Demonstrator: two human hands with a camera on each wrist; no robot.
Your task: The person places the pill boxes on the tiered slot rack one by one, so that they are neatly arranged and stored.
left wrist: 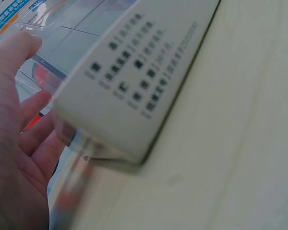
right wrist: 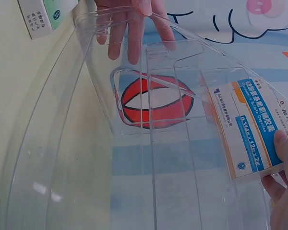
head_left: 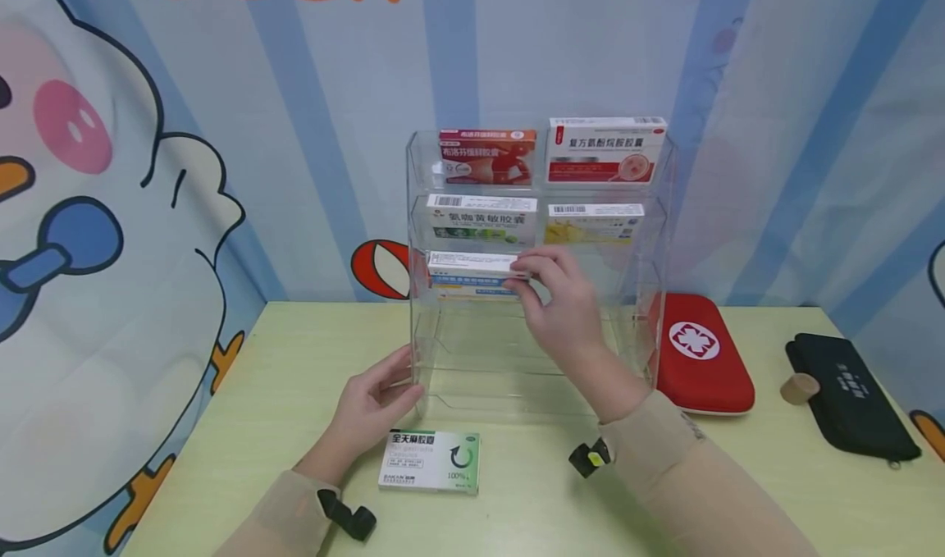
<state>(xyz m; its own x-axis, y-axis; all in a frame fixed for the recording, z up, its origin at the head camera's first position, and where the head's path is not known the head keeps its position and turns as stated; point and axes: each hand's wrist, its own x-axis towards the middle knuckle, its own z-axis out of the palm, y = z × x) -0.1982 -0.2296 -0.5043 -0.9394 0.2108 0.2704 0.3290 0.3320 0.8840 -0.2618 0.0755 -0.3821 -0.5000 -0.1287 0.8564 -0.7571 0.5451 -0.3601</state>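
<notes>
My right hand [head_left: 564, 315] pinches the right end of a white, blue and orange glucosamine sulfate capsule box [right wrist: 247, 129]. That box stands at the left of the third tier of a clear acrylic display rack [head_left: 517, 385]. Low on the rack's left side, my left hand [head_left: 372, 405] rests with extended fingers against the side panel and its thumb at the front edge. In the right wrist view the left fingers [right wrist: 133, 43] show through the clear plastic. A white-and-green capsule box [head_left: 428, 463] lies flat on the table just in front of the rack, near the left hand.
Higher tiers hold a red box [head_left: 487, 157], a white-and-red box [head_left: 605, 151], a white-and-green box [head_left: 483, 219] and a yellow-and-white box [head_left: 594, 224]. Right of the rack are a red first-aid case [head_left: 705, 368], a small tan cylinder [head_left: 800, 388] and a black pouch [head_left: 856, 397]. A printed cloth hangs behind.
</notes>
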